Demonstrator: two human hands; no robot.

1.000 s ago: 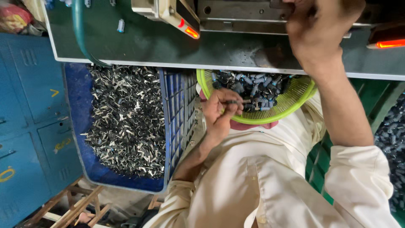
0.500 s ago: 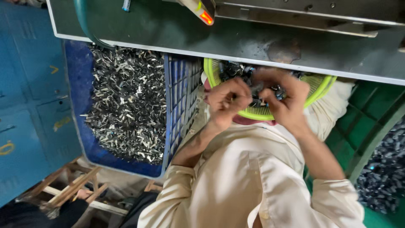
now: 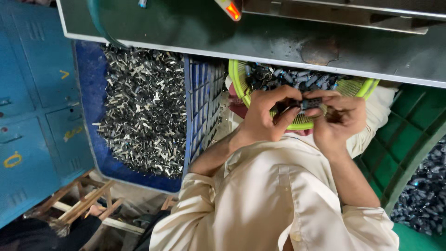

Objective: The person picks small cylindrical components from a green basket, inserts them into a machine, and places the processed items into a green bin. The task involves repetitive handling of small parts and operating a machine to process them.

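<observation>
At the centre right of the frame we see a small dark metal part, held between the two hands just above the near rim of a yellow-green plastic basket. The left hand is curled nearly closed, its thumb and fingertips pinching the left end of the part. The right hand is likewise mostly closed, fingers bent over the right end of the same part, so that both hands grip it at once. We cannot tell whether it is one piece or several bunched together.

We judge that the handling goes best when the part stays over the basket, so a slip drops it back among the rest, and when the grip is kept at the fingertips, leaving the middle of the part visible for checking.

The basket holds a heap of similar dark pieces and rests in the person's lap, partly under the edge of a dark green machine table across the top of the frame. In the left half, a blue plastic crate contains a dense pile of bright metal clips. Blue lockers occupy the far left. A green bin of dark parts stands at the right edge.
</observation>
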